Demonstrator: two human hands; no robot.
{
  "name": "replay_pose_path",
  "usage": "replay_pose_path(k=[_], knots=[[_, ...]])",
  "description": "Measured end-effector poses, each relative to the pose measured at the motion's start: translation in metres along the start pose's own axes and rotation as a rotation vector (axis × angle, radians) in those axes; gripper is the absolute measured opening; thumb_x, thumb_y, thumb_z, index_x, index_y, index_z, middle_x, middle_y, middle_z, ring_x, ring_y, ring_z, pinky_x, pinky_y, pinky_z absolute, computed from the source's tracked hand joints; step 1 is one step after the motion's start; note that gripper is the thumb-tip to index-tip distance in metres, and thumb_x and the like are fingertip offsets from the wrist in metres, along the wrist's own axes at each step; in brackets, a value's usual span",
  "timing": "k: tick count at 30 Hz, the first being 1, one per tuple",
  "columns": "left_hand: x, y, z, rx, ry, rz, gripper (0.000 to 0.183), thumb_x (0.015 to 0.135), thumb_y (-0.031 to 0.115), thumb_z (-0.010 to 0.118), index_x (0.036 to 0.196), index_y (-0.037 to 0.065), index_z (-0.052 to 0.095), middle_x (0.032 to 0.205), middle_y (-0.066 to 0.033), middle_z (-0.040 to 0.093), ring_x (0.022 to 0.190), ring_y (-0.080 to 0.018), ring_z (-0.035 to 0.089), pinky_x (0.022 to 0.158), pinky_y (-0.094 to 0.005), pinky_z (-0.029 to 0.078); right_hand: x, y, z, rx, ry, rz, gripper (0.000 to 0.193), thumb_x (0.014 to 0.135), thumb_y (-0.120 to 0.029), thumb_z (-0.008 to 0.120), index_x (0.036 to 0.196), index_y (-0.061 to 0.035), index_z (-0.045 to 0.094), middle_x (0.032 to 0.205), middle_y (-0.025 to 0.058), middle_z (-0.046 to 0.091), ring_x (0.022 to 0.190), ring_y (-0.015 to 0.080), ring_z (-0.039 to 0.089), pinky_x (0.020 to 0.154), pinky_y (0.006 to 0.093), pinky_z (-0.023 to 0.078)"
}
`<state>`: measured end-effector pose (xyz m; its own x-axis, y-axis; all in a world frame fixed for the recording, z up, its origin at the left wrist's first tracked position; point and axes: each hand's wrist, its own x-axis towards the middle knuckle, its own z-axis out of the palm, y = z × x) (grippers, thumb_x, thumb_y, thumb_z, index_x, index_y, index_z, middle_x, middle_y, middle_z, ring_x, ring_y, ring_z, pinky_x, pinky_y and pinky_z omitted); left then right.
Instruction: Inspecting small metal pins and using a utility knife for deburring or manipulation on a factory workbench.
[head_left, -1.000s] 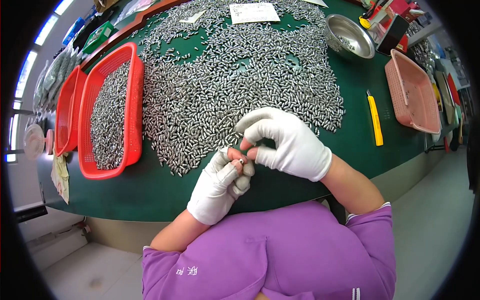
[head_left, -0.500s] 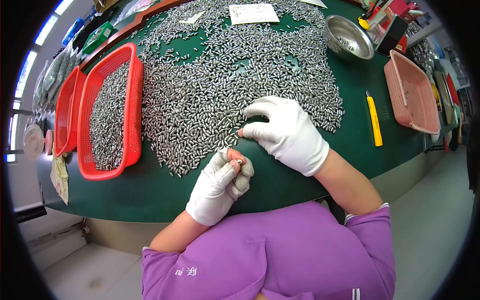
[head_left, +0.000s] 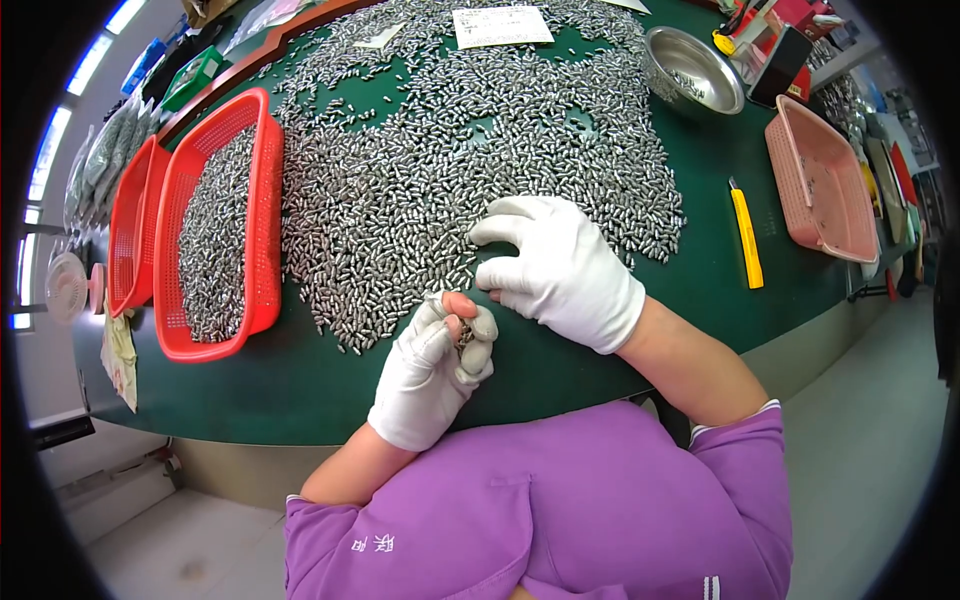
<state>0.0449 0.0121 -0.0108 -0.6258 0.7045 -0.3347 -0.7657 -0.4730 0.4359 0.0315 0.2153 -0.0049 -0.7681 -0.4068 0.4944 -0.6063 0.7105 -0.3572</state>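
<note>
The white-gloved left hand (head_left: 415, 375) is curled around a few small, silvery metal pieces (head_left: 464, 336). The white-gloved right hand (head_left: 567, 270), thumb and fingers parted, reaches the near edge of the spread of silvery, bullet-shaped metal pieces (head_left: 390, 210) on the smooth green table (head_left: 570, 378); contact is unclear.

Two hands (head_left: 420, 375) (head_left: 565, 270), many metal pieces (head_left: 380, 200), two red baskets (head_left: 265, 220) (head_left: 133, 230), one pink basket (head_left: 793, 185), one bowl (head_left: 708, 62), one knife (head_left: 747, 243)

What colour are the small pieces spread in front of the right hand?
The small pieces are shiny silver-grey; the head view shows them best.
</note>
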Motion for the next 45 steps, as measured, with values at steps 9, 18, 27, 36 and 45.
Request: replay_pose_path(k=[9,18,27,36,45], knots=[[0.000,-0.002,0.000,-0.010,0.022,0.026,0.013,0.094,0.022,0.058,0.100,0.011,0.056,0.088,-0.0045,0.057,0.063,-0.0096,0.045,0.057,-0.0225,0.036,0.001,-0.002,0.006,-0.013,0.008,0.010,0.013,0.062,-0.015,0.069,0.070,-0.0094,0.061,0.095,0.0075,0.064,0.095,0.0273,0.061,0.076,0.0375,0.051],[0.003,0.001,-0.007,-0.104,0.010,0.159,0.013,0.095,0.025,0.055,0.096,0.013,0.058,0.081,-0.0023,0.054,0.055,-0.0094,0.037,0.052,-0.0234,0.031,0.001,-0.006,0.000,0.105,-0.025,0.006,0.017,0.061,-0.015,0.074,0.072,-0.0096,0.063,0.096,0.0054,0.063,0.097,0.0271,0.060,0.078,0.0380,0.049],[-0.001,0.001,-0.001,0.023,0.017,0.090,0.015,0.091,0.021,0.062,0.102,0.013,0.056,0.083,-0.0015,0.055,0.061,-0.0085,0.041,0.056,-0.0224,0.034,0.002,-0.008,-0.005,0.466,0.017,0.136,0.015,0.066,-0.008,0.075,0.076,-0.0071,0.064,0.100,0.0082,0.063,0.101,0.0295,0.059,0.087,0.0402,0.048],[-0.003,-0.004,0.008,0.102,0.000,0.026,0.017,0.090,0.016,0.064,0.103,0.010,0.054,0.090,-0.0016,0.058,0.071,-0.0064,0.047,0.060,-0.0193,0.038,-0.003,-0.015,-0.009,0.833,-0.110,0.274,0.018,0.070,-0.006,0.075,0.085,-0.0058,0.065,0.106,0.0101,0.062,0.097,0.0239,0.061,0.084,0.0344,0.050],[-0.003,-0.002,0.005,0.094,-0.003,0.021,0.011,0.092,0.018,0.061,0.098,0.011,0.054,0.084,-0.0018,0.055,0.061,-0.0080,0.040,0.058,-0.0206,0.036,-0.002,-0.012,-0.018,0.666,0.012,0.269,0.017,0.071,0.000,0.072,0.084,-0.0053,0.064,0.105,0.0094,0.062,0.090,0.0227,0.063,0.080,0.0348,0.051]])
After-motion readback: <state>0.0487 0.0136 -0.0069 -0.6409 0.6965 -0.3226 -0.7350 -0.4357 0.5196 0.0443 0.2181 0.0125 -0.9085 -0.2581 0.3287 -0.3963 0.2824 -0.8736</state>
